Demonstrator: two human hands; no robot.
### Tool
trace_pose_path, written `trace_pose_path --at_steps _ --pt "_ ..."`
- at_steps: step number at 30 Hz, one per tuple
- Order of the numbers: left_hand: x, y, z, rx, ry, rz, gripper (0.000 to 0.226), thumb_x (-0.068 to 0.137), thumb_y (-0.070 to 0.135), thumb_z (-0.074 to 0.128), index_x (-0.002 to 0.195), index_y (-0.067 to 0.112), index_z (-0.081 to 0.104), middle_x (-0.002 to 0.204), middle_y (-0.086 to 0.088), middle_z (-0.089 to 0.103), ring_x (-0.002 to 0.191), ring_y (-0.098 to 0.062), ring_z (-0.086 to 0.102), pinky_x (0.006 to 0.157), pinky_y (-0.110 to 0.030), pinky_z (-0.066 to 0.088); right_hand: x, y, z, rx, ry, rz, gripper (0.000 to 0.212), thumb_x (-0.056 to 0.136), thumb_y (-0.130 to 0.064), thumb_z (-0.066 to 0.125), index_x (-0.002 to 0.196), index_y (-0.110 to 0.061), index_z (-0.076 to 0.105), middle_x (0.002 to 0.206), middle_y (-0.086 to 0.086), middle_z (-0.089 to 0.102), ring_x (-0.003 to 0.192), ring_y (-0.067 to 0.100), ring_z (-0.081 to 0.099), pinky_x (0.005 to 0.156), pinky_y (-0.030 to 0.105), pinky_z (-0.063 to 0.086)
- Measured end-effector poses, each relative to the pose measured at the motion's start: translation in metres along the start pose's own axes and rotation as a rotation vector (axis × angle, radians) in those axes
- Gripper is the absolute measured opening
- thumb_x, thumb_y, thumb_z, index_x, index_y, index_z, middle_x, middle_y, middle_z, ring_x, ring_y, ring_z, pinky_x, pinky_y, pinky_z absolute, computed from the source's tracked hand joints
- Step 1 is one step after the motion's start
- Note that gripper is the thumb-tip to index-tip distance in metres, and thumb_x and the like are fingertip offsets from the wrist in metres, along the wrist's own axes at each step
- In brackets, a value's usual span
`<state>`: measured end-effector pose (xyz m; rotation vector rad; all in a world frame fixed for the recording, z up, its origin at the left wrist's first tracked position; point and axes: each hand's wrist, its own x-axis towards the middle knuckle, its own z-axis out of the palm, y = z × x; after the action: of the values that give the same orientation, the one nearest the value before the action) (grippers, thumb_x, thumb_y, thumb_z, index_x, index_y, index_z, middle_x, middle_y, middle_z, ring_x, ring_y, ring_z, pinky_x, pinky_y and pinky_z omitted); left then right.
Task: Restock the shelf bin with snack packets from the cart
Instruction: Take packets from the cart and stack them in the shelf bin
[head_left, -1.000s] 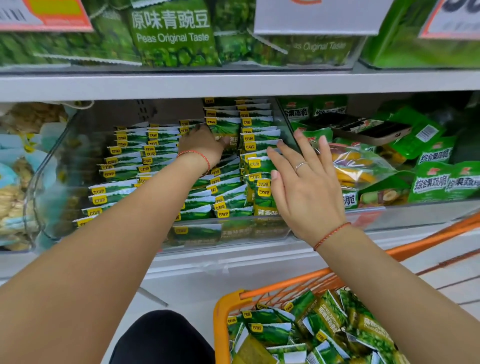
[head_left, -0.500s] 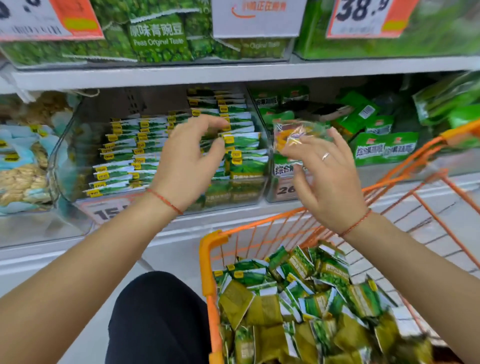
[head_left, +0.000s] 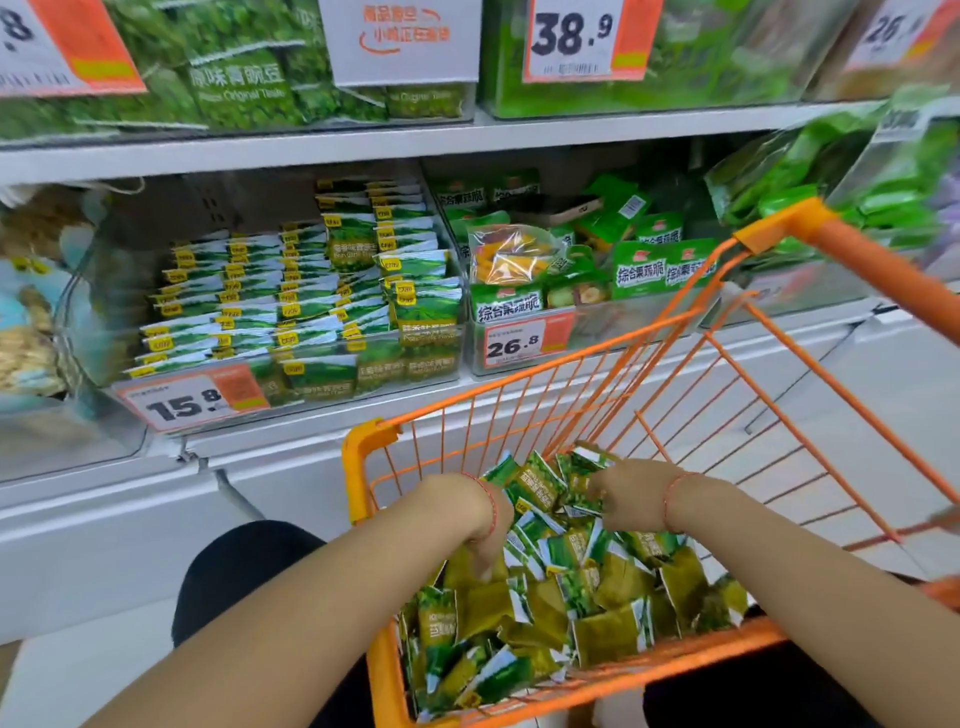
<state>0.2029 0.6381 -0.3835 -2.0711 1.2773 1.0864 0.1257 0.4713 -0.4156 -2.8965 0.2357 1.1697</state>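
The orange wire cart (head_left: 363, 457) stands in front of me, heaped with small green snack packets (head_left: 597, 603). Both my hands are down in that heap. My left hand (head_left: 470, 519) points its fingers down among the packets, and its grip is hidden. My right hand (head_left: 626, 496) has its fingers curled around a few packets at the far side of the pile. Above and to the left, the clear shelf bin (head_left: 78, 322) holds rows of the same green-and-white packets (head_left: 291, 306) behind a 15.8 price tag (head_left: 189, 402).
To the right of that bin sits another bin (head_left: 597, 332) with larger green bags and a 26.8 tag. Pea bags (head_left: 239, 83) fill the upper shelf. A bin of beige snacks (head_left: 26, 343) is at far left. My dark-clad knee (head_left: 244, 571) is beside the cart.
Both hands have left the shelf bin and dropped into the cart's pile of packets. My view has tilted down and the cart fills more of it.
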Motion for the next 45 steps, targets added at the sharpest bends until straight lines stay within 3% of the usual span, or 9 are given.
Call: trace_pose_path --at_steps 6,11,14,18,23,27,30,40,45 --pt "0.010 -0.005 0.011 -0.037 0.171 -0.009 0.045 0.086 0.028 0.068 0.120 0.002 0.057 0.110 -0.011 0.064 0.094 -0.026 0.063 0.068 -0.028 0.046 0.000 0.006 0.000 0.424 -0.252 -0.028 0.039 0.085 -0.019 0.069 0.122 -0.018 0.060 0.112 0.001 0.062 0.092 0.014 0.059 0.068 0.023 0.050" --pt "0.006 -0.010 0.002 -0.239 0.354 0.026 0.036 0.085 0.032 0.069 0.113 0.013 0.060 0.104 -0.006 0.064 0.083 -0.017 0.055 0.069 -0.027 0.044 -0.001 0.002 0.002 0.293 -0.367 -0.070 0.037 0.082 -0.021 0.073 0.117 -0.012 0.065 0.089 -0.007 0.061 0.086 0.013 0.058 0.067 0.024 0.049" --pt "-0.001 -0.016 -0.004 -0.668 0.386 0.146 0.017 0.095 0.027 0.054 0.107 0.017 0.046 0.102 -0.010 0.064 0.067 -0.013 0.064 0.062 -0.027 0.051 -0.012 0.016 -0.012 0.546 -0.255 -0.075 0.021 0.085 -0.018 0.071 0.104 -0.010 0.065 0.094 0.002 0.064 0.076 0.010 0.063 0.059 0.019 0.051" --pt "-0.016 -0.030 -0.007 -1.088 0.555 0.274 0.017 0.094 0.027 0.055 0.087 0.022 0.041 0.107 -0.016 0.063 0.095 -0.031 0.065 0.088 -0.048 0.052 -0.042 0.035 -0.034 1.038 0.049 -0.137 0.012 0.090 -0.006 0.061 0.086 -0.012 0.051 0.088 0.006 0.061 0.080 0.022 0.068 0.065 0.020 0.055" --pt "-0.025 -0.026 -0.011 -1.723 0.671 0.410 0.022 0.089 0.027 0.058 0.091 0.006 0.052 0.105 0.001 0.068 0.082 -0.019 0.068 0.076 -0.031 0.058 -0.068 0.034 -0.041 1.260 0.357 -0.262 0.011 0.085 0.001 0.065 0.081 -0.008 0.059 0.107 -0.002 0.068 0.097 0.017 0.067 0.081 0.026 0.054" --pt "-0.021 -0.024 -0.004 -1.809 0.787 0.445 0.018 0.081 0.005 0.068 0.095 0.015 0.061 0.105 -0.001 0.071 0.081 -0.013 0.067 0.065 -0.027 0.055 -0.072 0.017 -0.033 1.522 0.413 -0.302 0.022 0.077 -0.024 0.076 0.073 -0.011 0.060 0.108 0.004 0.069 0.097 0.022 0.069 0.094 0.046 0.049" --pt "-0.021 -0.022 -0.002 -1.814 0.860 0.474 0.035 0.079 0.003 0.069 0.108 0.021 0.063 0.113 0.005 0.068 0.064 0.000 0.060 0.051 -0.015 0.044 -0.068 0.005 -0.031 1.494 0.544 -0.255 0.021 0.078 -0.013 0.074 0.071 -0.008 0.055 0.103 0.008 0.066 0.078 0.009 0.069 0.074 0.032 0.057" --pt "-0.015 -0.016 0.005 -1.575 0.798 0.431 0.045 0.070 0.001 0.079 0.100 0.030 0.062 0.102 0.015 0.063 0.096 0.007 0.056 0.093 -0.031 0.049 -0.067 0.001 -0.028 1.396 0.745 -0.240 0.058 0.075 -0.001 0.075 0.118 -0.035 0.057 0.126 -0.012 0.057 0.076 0.002 0.061 0.086 0.029 0.052" --pt "-0.017 -0.015 0.007 -1.603 0.800 0.407 0.028 0.073 0.012 0.079 0.093 0.025 0.064 0.097 0.008 0.061 0.098 -0.017 0.059 0.082 -0.030 0.050 -0.069 0.001 -0.028 1.416 0.755 -0.210 0.048 0.077 0.003 0.072 0.113 -0.027 0.063 0.107 0.004 0.066 0.096 0.001 0.063 0.082 0.011 0.049"
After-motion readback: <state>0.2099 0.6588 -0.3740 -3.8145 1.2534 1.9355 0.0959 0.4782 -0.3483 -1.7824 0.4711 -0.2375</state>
